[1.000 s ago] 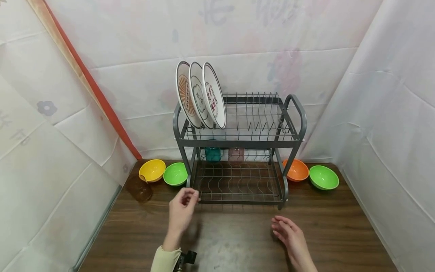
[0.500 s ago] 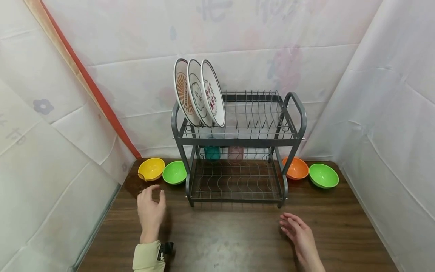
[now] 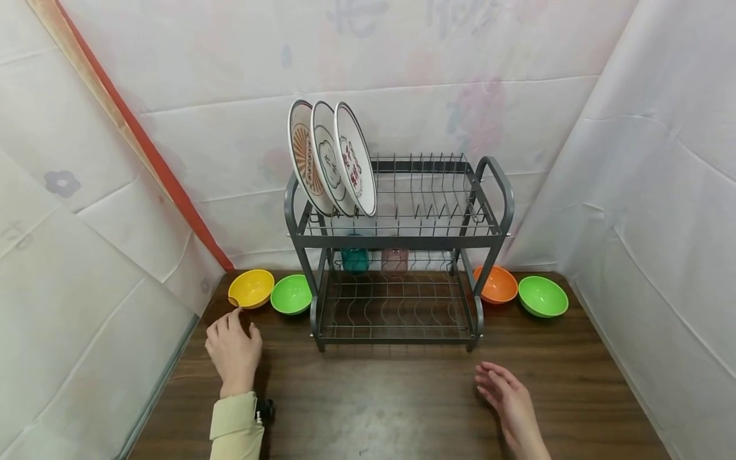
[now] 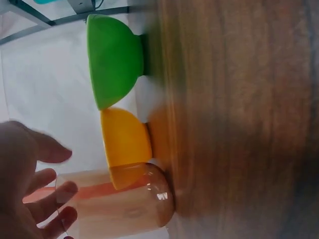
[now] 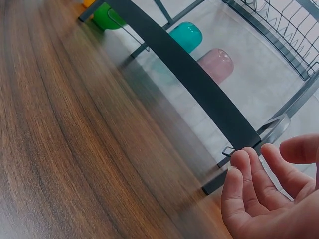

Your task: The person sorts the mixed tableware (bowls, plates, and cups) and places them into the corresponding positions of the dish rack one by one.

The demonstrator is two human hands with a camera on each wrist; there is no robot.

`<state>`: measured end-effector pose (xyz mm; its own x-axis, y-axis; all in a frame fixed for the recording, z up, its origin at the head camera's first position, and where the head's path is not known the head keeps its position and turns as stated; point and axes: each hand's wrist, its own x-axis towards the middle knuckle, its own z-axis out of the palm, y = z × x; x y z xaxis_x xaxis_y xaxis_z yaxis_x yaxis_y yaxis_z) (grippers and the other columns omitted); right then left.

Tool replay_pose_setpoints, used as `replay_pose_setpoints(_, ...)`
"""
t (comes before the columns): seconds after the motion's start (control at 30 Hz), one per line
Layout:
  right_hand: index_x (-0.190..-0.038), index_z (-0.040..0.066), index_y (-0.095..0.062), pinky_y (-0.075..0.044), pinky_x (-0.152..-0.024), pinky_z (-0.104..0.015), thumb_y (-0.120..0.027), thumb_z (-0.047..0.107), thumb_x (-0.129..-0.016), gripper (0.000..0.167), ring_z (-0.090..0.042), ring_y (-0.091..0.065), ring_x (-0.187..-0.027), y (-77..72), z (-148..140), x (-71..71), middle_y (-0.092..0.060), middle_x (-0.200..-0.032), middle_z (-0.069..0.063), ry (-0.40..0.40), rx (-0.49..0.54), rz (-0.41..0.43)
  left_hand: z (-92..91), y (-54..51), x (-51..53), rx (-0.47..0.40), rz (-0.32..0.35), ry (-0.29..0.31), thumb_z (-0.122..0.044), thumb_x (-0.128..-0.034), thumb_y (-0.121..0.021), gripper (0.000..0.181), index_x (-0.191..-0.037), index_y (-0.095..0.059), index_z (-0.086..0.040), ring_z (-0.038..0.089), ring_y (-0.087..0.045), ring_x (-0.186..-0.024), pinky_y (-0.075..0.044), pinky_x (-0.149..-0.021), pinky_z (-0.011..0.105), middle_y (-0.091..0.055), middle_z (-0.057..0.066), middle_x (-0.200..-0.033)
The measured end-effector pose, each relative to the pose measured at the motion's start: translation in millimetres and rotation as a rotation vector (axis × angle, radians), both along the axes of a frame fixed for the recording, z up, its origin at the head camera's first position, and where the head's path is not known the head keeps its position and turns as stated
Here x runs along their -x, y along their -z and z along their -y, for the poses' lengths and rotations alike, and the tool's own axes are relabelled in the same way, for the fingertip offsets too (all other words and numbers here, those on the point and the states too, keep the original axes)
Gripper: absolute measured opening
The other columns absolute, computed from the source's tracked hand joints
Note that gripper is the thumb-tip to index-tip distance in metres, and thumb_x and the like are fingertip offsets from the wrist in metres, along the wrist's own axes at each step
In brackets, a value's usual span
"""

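My left hand (image 3: 234, 351) is at the left side of the table, over a clear amber glass (image 4: 124, 204) that it mostly hides in the head view. In the left wrist view the glass stands upright, with its rim among my bent fingertips. The thumb (image 4: 55, 150) stays apart from the glass, and no grip shows. Just behind are a yellow bowl (image 3: 251, 289) and a green bowl (image 3: 291, 294). My right hand (image 3: 508, 402) holds nothing, its fingers loosely curved, in front of the right end of the dish rack (image 3: 397, 243).
Three patterned plates (image 3: 356, 160) stand upright on the rack's left top tier. Low at the rack's back are a teal cup (image 3: 354, 260) and a pink cup (image 3: 394, 260). An orange bowl (image 3: 499, 285) and another green bowl (image 3: 543, 296) sit to its right. Cloth walls surround the table.
My left hand has moved left from the rack's front left corner to the amber glass. The right hand has shifted slightly right. The head view has shifted a little.
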<state>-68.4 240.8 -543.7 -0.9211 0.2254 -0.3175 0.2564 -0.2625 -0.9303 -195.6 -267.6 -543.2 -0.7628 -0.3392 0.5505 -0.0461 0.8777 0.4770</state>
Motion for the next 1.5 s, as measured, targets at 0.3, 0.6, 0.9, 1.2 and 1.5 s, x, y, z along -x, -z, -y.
replay_pose_setpoints(0.3,-0.131,0.000,-0.056,-0.052,-0.088,-0.031,-0.051,0.019,-0.104,0.033,-0.014,-0.065,-0.103,-0.7,3,1.0,-0.069,-0.116,-0.003,0.009,0.001,0.026,4.9,-8.6,-5.3,0.076,-0.056,-0.021,-0.001,-0.0878,-0.072,0.021,-0.108,-0.070,0.005,0.047,-0.056,-0.087,-0.041,-0.084,0.062,-0.067,0.025,-0.096)
replay_pose_setpoints(0.6,-0.132,-0.002,-0.055,-0.053,-0.088,-0.032,-0.051,0.018,-0.104,0.035,-0.014,-0.065,-0.102,-0.8,4,0.2,-0.069,-0.116,-0.004,0.004,0.001,0.039,-3.0,-33.1,-29.4,0.004,-0.009,0.031,-0.007,-0.0888,-0.074,0.018,-0.104,-0.075,0.003,0.045,-0.059,-0.085,-0.040,-0.083,0.061,-0.070,0.023,-0.096)
replay_pose_setpoints(0.9,-0.136,-0.002,-0.051,-0.052,-0.089,-0.032,-0.049,0.016,-0.104,0.037,-0.015,-0.065,-0.104,-1.2,7,0.6,-0.068,-0.119,-0.006,0.001,0.006,0.071,-21.2,-68.0,-61.6,-0.217,0.249,0.231,-0.023,-0.0907,-0.076,0.019,-0.101,-0.079,-0.007,0.021,-0.065,-0.073,-0.047,-0.060,0.034,-0.074,0.010,-0.091)
replay_pose_setpoints(1.2,-0.130,-0.007,-0.055,-0.053,-0.088,-0.035,-0.053,0.014,-0.102,0.035,-0.021,-0.065,-0.102,1.6,34,0.7,-0.068,-0.117,-0.014,-0.039,0.015,0.018,-51.3,-76.7,-66.9,-0.509,0.353,0.494,-0.020,-0.0878,-0.078,0.017,-0.100,-0.079,-0.008,0.010,-0.061,-0.074,-0.048,-0.065,0.024,-0.075,0.003,-0.090)
replay_pose_setpoints(1.5,-0.123,-0.009,-0.059,-0.054,-0.085,-0.034,-0.055,0.016,-0.102,0.034,-0.020,-0.066,-0.098,14.7,84,-9.8,-0.068,-0.113,-0.013,-0.317,0.103,-0.020,-107.4,-57.2,-66.2,-0.661,0.410,0.664,-0.014,-0.0839,-0.081,0.008,-0.090,-0.080,-0.009,0.012,-0.064,-0.076,-0.050,-0.070,0.024,-0.075,0.001,-0.086)
